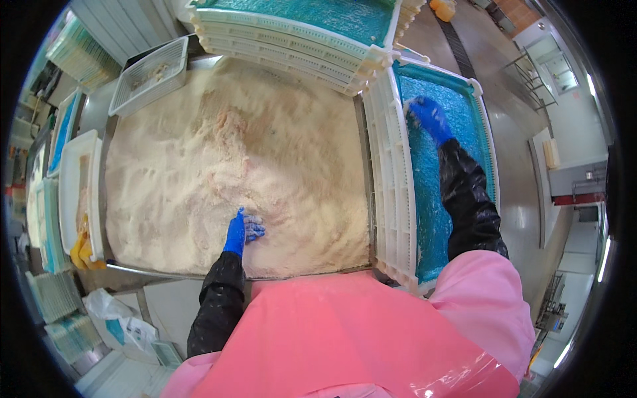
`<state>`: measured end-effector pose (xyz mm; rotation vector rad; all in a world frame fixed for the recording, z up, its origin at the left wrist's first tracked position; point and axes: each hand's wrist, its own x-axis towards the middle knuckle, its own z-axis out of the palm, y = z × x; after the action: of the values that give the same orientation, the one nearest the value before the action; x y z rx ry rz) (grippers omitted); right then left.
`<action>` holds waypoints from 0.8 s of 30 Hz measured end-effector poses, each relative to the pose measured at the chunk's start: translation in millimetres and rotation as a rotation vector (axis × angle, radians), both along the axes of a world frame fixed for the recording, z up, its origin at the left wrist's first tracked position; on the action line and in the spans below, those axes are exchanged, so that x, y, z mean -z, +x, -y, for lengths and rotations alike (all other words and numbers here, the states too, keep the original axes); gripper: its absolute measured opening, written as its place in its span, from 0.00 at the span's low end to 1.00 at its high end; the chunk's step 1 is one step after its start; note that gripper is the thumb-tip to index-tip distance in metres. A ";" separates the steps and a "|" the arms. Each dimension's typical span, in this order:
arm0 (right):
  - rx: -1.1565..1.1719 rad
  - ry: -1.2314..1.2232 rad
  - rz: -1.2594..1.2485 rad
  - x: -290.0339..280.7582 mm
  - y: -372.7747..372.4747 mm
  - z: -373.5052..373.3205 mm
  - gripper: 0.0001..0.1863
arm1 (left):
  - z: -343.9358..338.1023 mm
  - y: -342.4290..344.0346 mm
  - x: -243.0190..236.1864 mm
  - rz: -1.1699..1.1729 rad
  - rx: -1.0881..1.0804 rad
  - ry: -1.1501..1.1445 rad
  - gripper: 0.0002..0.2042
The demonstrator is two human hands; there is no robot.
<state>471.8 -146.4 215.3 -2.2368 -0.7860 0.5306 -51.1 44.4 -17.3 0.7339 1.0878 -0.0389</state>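
Worktable (146,270) under one pale crumb bed (176,166)

Crumb bed: granular, rippled. White perforated plastic tray stacks (279,36), two, adjoining. Left hand (243,231), smooth blue glove: on the crumb bed, fingers apart. Right hand (430,118), likewise gloved: at one blue-lined top tray (434,199); finger grip unclear.

My view is bright. White light tubes (604,259) glow near the right edge. My pink apron (352,325) and black right sleeve (468,199) have shiny spots. A soft grey shadow lies on the pale powder (192,179). Straight things bend at the sides, far things look fuzzy, and the corners are black.
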 end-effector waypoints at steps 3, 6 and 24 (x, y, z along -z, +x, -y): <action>-0.005 0.045 0.186 12.8 -27.7 30.3 0.16 | -0.6 2.4 2.2 0.029 0.023 -0.012 0.36; 0.180 0.091 0.223 6.9 -50.8 45.5 0.16 | 0.1 -0.2 4.8 0.052 0.023 -0.001 0.35; 0.047 -0.037 0.330 -9.0 -60.8 46.7 0.15 | -5.7 1.9 1.9 -0.027 0.077 0.058 0.33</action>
<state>411.0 -193.1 224.3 -2.4043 -0.8899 0.1542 -49.3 50.1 -19.2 0.8291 1.0896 -0.0839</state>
